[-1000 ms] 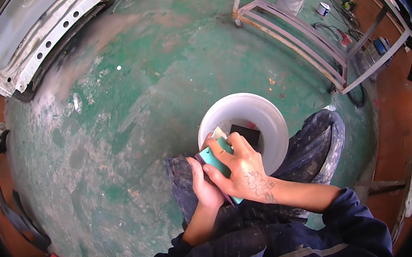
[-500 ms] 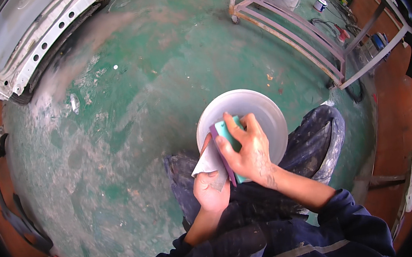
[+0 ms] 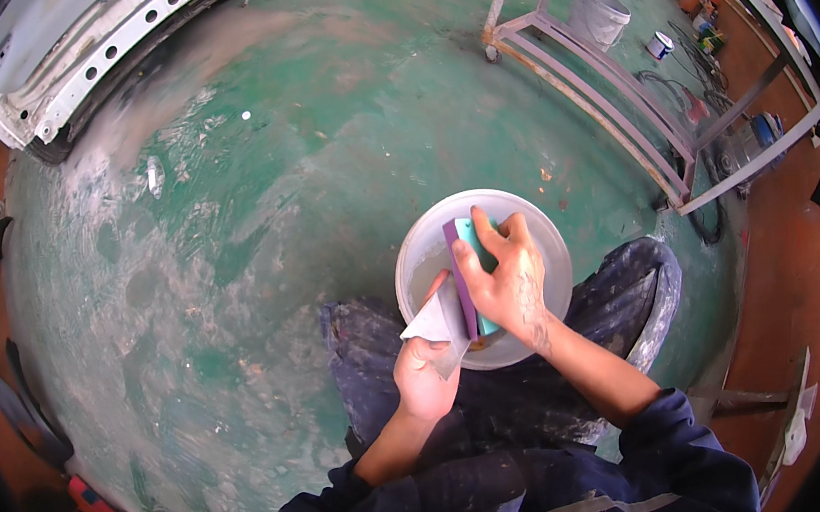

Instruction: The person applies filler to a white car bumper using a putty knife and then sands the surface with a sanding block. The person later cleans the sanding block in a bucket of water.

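Gripped in my right hand point(image 3: 515, 285) is a sanding block point(image 3: 460, 276) with a turquoise body and a purple layer along its left side. It stands tilted on edge over a round white bucket point(image 3: 562, 285) between my knees. My left hand point(image 3: 426, 382) pinches a folded grey sheet point(image 3: 439, 319), which looks like sandpaper, between thumb and fingers. The sheet's right edge lies close against the purple layer; whether they touch I cannot tell. Some left fingers are hidden behind the sheet. The bucket's near rim is partly covered by my hands.
A wheeled metal frame point(image 3: 602, 86) stands at the far right, with a dusty bucket point(image 3: 599, 16), a small can point(image 3: 660, 45) and cables behind it. A pale car body part point(image 3: 109, 53) sits at the far left. Dark trim point(image 3: 6, 388) leans along the left wall.
The sanding block and my right hand have shifted slightly right, over the bucket. My left hand with the grey sheet has moved slightly right too. The view has also shifted a little.
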Demonstrator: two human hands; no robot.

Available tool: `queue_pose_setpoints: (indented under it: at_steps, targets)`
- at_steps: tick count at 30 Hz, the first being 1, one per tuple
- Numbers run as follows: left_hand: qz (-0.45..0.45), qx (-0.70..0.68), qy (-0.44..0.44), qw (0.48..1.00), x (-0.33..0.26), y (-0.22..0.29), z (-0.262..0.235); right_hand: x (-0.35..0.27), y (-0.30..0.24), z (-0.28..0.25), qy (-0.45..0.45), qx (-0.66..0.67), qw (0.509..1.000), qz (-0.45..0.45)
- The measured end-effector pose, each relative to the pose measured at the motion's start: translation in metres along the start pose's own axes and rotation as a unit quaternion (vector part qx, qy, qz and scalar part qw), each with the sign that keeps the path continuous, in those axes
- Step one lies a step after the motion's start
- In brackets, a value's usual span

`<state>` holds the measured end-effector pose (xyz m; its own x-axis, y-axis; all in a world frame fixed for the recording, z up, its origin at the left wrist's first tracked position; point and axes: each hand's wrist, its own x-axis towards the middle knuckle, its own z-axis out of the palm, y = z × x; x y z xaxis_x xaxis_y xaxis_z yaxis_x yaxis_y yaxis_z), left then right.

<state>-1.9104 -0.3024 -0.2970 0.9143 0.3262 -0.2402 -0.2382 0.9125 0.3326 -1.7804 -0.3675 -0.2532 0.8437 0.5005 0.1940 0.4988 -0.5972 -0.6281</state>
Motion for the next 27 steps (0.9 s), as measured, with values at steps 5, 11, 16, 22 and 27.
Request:
queue_pose_setpoints:
  at_steps: [5,11,16,22,27]
  targets:
    - [0.026,-0.013,-0.035,0.999,0.001,-0.007,-0.006,-0.003,-0.004,-0.003,0.014,-0.021,0.999,-0.043]
    - [0.020,0.011,-0.012,1.000,0.004,0.000,-0.010,-0.033,0.002,0.002,0.018,-0.017,0.992,-0.120]
    - [0.050,0.006,-0.044,0.998,0.006,0.007,0.006,-0.015,-0.004,-0.001,0.039,-0.048,0.997,-0.053]
    - [0.065,0.032,-0.012,0.997,0.012,0.001,0.008,0.002,-0.002,0.001,0.066,-0.068,0.994,-0.051]
    - [0.077,0.042,-0.039,0.995,0.007,0.002,0.008,-0.032,-0.004,-0.006,0.000,-0.054,0.995,-0.083]
